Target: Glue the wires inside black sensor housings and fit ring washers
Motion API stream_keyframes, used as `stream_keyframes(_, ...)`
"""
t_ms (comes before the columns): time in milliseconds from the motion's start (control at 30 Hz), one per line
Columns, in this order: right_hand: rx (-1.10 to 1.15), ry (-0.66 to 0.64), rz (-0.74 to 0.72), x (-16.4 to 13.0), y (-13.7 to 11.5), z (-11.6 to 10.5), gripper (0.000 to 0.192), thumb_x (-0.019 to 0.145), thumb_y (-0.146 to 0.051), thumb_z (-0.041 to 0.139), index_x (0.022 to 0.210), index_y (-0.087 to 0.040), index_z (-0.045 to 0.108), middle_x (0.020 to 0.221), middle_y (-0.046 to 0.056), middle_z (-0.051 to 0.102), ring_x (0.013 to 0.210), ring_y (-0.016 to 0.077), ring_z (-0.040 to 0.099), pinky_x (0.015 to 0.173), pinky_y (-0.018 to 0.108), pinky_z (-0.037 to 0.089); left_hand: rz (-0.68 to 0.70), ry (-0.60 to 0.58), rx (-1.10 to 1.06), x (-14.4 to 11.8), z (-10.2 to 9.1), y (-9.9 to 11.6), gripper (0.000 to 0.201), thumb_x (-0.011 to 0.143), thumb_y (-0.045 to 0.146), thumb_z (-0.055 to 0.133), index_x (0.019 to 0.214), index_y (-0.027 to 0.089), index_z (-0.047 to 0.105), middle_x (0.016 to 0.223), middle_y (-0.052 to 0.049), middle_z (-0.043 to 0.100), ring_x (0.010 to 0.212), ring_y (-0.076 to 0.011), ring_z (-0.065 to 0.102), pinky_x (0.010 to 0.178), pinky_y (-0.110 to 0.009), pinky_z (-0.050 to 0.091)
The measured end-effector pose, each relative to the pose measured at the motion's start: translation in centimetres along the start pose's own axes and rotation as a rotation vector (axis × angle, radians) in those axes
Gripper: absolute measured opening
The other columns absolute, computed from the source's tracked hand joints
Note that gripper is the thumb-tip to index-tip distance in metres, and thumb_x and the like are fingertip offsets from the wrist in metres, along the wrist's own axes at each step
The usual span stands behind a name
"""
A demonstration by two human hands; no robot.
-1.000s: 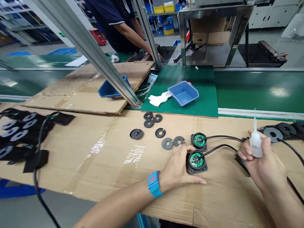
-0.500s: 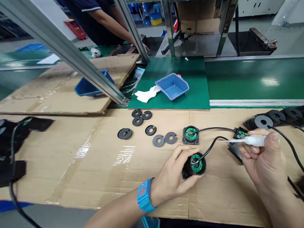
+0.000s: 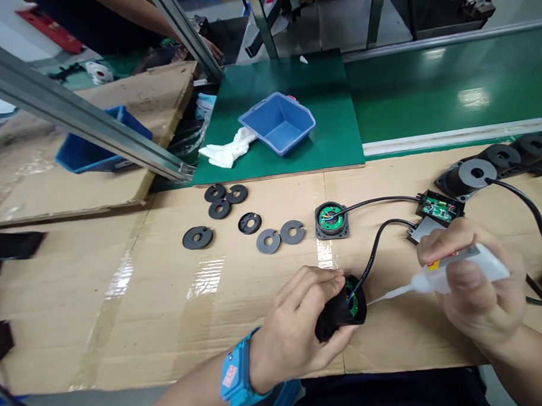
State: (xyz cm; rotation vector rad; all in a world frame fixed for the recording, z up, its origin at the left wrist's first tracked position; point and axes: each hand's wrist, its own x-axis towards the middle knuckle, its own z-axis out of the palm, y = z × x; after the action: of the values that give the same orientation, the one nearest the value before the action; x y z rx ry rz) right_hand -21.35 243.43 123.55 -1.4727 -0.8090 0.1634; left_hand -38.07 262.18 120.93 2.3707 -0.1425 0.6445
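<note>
My left hand (image 3: 300, 322) is wrapped round a black cylindrical housing (image 3: 331, 314), tilted so its open end faces right. Inside that end sits a green ring-shaped circuit board (image 3: 352, 306) with thin wires and a black cable (image 3: 375, 254) coming out. In my right hand (image 3: 476, 287) is a white glue bottle (image 3: 441, 280), gripped between thumb and fingers. Its thin nozzle points left, with the tip at the housing's rim; whether it touches I cannot tell. A second housing (image 3: 331, 221) stands upright behind, its cable running to a small box with a green board (image 3: 440, 207).
Several black slotted discs (image 3: 219, 208) and two grey ones (image 3: 268, 241) lie on the cardboard (image 3: 161, 306). A blue bin (image 3: 280, 123) and a white glove (image 3: 228, 149) rest on a green board. More housings (image 3: 470, 174) stand at right. A metal post crosses the left; a co-worker's arm shows behind.
My right hand has brought the glue bottle down and left, its nozzle now at the housing's rim. My left hand has tilted the housing further to the right. The camera view has shifted.
</note>
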Motion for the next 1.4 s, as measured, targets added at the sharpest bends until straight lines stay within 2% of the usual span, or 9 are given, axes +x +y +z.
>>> stream_keyframes(133, -0.094, -0.117, -0.104, -0.2, 0.1, -0.1, 0.011, 0.098, -0.035, 0.065, 0.097, -0.024, 0.066, 0.078, 0.002, 0.059, 0.068, 0.0181, 0.060, 0.054, 0.033, 0.043, 0.011, -0.001, 0.013, 0.2, -0.1, 0.0, 0.046, 0.083, 0.019, 0.077, 0.123, 0.015, 0.054, 0.107, -0.015, 0.073, 0.104, -0.0262, 0.071, 0.087, -0.038, 0.064)
stream_keyframes(267, -0.152, -0.170, -0.121, 0.3, -0.6, 0.1, 0.016, 0.099, -0.040, 0.064, 0.096, -0.025, 0.063, 0.073, -0.001, 0.058, 0.059, 0.0146, 0.058, 0.048, 0.030, 0.044, 0.008, -0.005, 0.021, 0.2, -0.2, 0.0, 0.045, 0.083, 0.018, 0.076, 0.123, 0.015, 0.055, 0.107, -0.015, 0.073, 0.103, -0.0256, 0.071, 0.087, -0.038, 0.064)
stream_keyframes(667, -0.289, -0.159, -0.201, 1.3, -1.4, 1.0, 0.024, 0.100, -0.046, 0.062, 0.088, -0.025, 0.061, 0.062, -0.003, 0.060, 0.048, 0.0117, 0.060, 0.041, 0.025, 0.047, 0.000, -0.021, 0.013, 0.1, -0.1, 0.0, 0.048, 0.082, 0.017, 0.076, 0.126, 0.016, 0.054, 0.109, -0.017, 0.073, 0.106, -0.0282, 0.071, 0.085, -0.042, 0.066)
stream_keyframes(967, -0.325, -0.197, -0.220, 1.4, -1.8, 1.2, 0.031, 0.101, -0.051, 0.061, 0.088, -0.023, 0.058, 0.064, -0.005, 0.060, 0.050, 0.0080, 0.061, 0.046, 0.018, 0.049, 0.000, -0.029, 0.021, 0.0, -0.3, -0.1, 0.050, 0.081, 0.017, 0.078, 0.125, 0.014, 0.055, 0.111, -0.017, 0.072, 0.107, -0.0271, 0.071, 0.087, -0.040, 0.065)
stream_keyframes(1400, -0.356, -0.217, -0.245, 1.6, -2.1, 1.1, 0.030, 0.104, -0.050, 0.056, 0.090, -0.023, 0.056, 0.064, -0.005, 0.060, 0.053, 0.0068, 0.061, 0.049, 0.017, 0.049, 0.014, -0.021, 0.029, 0.3, -0.3, -0.1, 0.045, 0.082, 0.016, 0.075, 0.123, 0.014, 0.055, 0.108, -0.017, 0.073, 0.106, -0.0267, 0.071, 0.087, -0.040, 0.065)
